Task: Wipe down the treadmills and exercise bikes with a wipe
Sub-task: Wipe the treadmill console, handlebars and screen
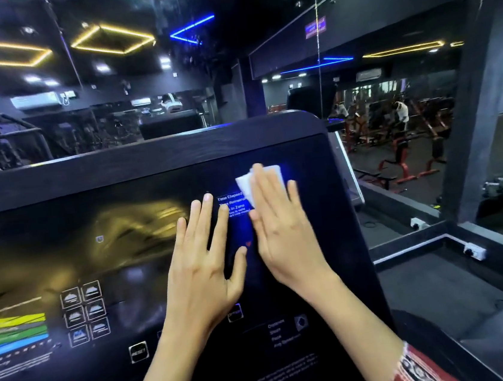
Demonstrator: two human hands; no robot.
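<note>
while the right hand (pixel 282 227) pressed a white wipe (pixel 263 179) flat on the treadmill console (pixel 147 170), the left hand (pixel 203 258) rested open beside it; wiping looked barely begun, with other machines apparently left.

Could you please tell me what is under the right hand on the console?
A white wipe lies under the right hand, against the treadmill console; its upper edge shows past the fingers. The rest of it and the console beneath are covered.
</note>
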